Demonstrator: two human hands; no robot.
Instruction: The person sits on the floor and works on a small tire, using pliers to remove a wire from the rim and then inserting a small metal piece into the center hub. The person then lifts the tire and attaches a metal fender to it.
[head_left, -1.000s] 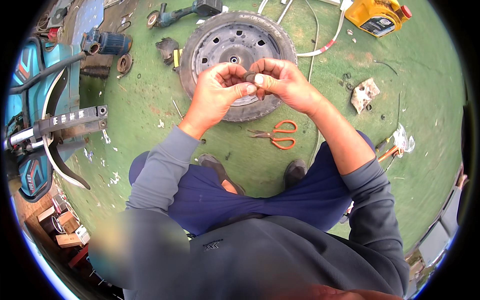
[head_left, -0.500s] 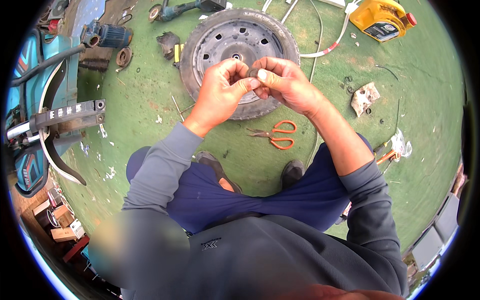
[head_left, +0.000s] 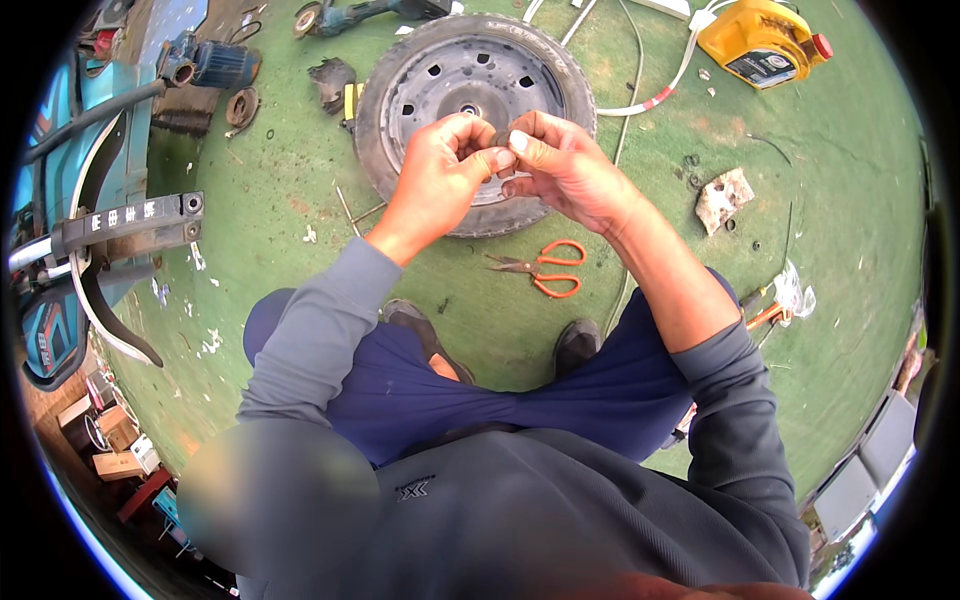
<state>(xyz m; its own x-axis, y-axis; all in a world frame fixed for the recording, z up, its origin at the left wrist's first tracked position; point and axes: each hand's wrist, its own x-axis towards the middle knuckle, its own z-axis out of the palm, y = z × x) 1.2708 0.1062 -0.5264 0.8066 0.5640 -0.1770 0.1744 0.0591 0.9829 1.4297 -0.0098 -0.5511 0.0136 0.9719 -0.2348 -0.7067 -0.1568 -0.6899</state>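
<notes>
My left hand (head_left: 435,185) and my right hand (head_left: 575,180) meet over a wheel, fingertips and thumbs pinched around a small dark part (head_left: 505,138) that is mostly hidden by the fingers. Beneath them the wheel, with a black tyre (head_left: 378,130) and a dull metal rim (head_left: 460,85), lies flat on the green floor. Orange-handled scissors (head_left: 555,280) rest below the wheel, between my hands and my shoes. To the right are several small dark rings (head_left: 692,172) and a crumpled pale, stained piece (head_left: 723,200) that I cannot make out.
At the left stands teal machinery (head_left: 130,180) with a dark metal arm (head_left: 140,220), near a motor (head_left: 220,65). A grinder (head_left: 360,15), a yellow jug (head_left: 750,40), hoses (head_left: 625,109), an orange-handled tool (head_left: 765,315) and a small dark bracket (head_left: 330,85) surround the wheel. Boxes (head_left: 115,440) lie lower left.
My hands have shifted slightly up and my fingers have turned a little on the small dark part, which shows less now. The view has also moved slightly.
</notes>
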